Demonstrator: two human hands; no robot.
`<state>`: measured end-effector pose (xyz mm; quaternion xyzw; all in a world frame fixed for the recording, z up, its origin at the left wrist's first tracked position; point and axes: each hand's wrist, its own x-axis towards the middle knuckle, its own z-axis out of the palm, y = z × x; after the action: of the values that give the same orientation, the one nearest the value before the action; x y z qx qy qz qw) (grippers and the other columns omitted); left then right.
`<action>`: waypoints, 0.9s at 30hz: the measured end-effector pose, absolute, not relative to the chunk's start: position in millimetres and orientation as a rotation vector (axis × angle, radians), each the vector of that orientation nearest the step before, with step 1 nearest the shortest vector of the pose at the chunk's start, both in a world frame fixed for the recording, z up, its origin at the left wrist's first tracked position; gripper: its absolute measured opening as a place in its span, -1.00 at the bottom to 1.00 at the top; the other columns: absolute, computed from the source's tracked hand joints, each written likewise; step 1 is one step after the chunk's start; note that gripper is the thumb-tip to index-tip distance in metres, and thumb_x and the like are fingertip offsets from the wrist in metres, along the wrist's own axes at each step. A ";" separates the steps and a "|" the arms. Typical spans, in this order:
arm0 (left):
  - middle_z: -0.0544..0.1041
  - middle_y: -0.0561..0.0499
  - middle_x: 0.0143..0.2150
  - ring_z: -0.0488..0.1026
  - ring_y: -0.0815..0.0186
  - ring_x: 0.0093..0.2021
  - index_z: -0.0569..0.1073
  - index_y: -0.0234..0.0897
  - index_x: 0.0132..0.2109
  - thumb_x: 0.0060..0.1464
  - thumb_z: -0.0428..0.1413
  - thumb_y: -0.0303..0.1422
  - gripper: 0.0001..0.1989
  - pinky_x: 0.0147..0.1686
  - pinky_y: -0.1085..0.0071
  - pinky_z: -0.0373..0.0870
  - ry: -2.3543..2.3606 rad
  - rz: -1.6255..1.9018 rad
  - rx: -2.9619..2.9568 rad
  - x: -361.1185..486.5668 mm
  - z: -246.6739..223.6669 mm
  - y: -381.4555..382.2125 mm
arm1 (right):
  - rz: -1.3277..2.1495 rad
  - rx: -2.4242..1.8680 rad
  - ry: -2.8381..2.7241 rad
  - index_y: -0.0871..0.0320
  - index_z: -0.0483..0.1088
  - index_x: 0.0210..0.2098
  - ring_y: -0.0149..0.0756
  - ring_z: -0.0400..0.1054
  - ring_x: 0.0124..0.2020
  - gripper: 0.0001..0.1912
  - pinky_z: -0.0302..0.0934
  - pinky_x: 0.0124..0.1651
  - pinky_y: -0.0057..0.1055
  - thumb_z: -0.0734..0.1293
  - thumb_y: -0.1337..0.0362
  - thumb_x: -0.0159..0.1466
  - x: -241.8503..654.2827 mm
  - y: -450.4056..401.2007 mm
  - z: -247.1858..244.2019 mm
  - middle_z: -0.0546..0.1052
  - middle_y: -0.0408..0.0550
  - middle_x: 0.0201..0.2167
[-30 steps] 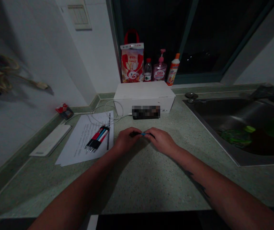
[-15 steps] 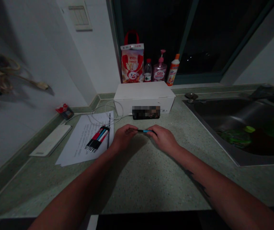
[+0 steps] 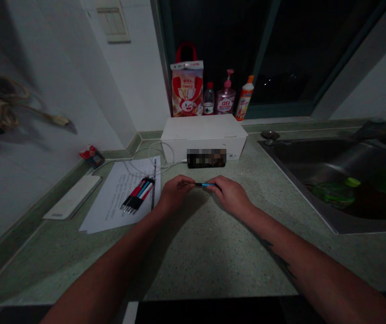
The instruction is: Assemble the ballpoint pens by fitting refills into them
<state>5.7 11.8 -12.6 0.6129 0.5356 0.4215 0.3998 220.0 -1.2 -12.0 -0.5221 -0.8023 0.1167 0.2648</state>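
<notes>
A slim blue and black pen (image 3: 205, 184) lies level between my two hands, above the counter. My left hand (image 3: 177, 191) pinches its left end, and my right hand (image 3: 229, 192) grips its right end; the fingers hide both ends. Just behind the hands, a phone (image 3: 206, 159) leans sideways against a white box (image 3: 204, 128), with a cable plugged into its left side. To the left, several pens (image 3: 138, 195) in red, blue, white and black lie side by side on printed paper sheets (image 3: 112, 198).
At the right is a steel sink (image 3: 301, 180) with a green item inside. A white power bank-like slab (image 3: 73, 198) and a small red packet (image 3: 92, 156) sit by the left wall. Bottles (image 3: 226, 100) and a printed bag (image 3: 187, 90) stand behind the box. A cable (image 3: 130, 158) loops over the paper.
Almost nothing differs. Both hands keep the same hold on the pen, and the whole view has shifted very slightly.
</notes>
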 end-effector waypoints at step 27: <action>0.67 0.02 -0.30 0.59 0.22 -0.24 0.61 -0.19 -0.31 0.04 0.26 -0.39 -0.97 -0.13 0.28 0.50 1.423 1.090 1.782 1.9 -0.8 7.8 | 0.544 -1.358 -2.061 0.08 0.55 -0.18 -0.22 0.48 -0.27 -0.82 0.24 -0.22 -0.34 0.29 0.22 0.38 222.4 0.8 -13.3 0.63 -0.05 -0.28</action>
<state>1.9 7.8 -0.8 0.6721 0.5368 0.4109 0.3021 222.4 0.8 -13.3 -0.5123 -0.7773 0.2052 0.3020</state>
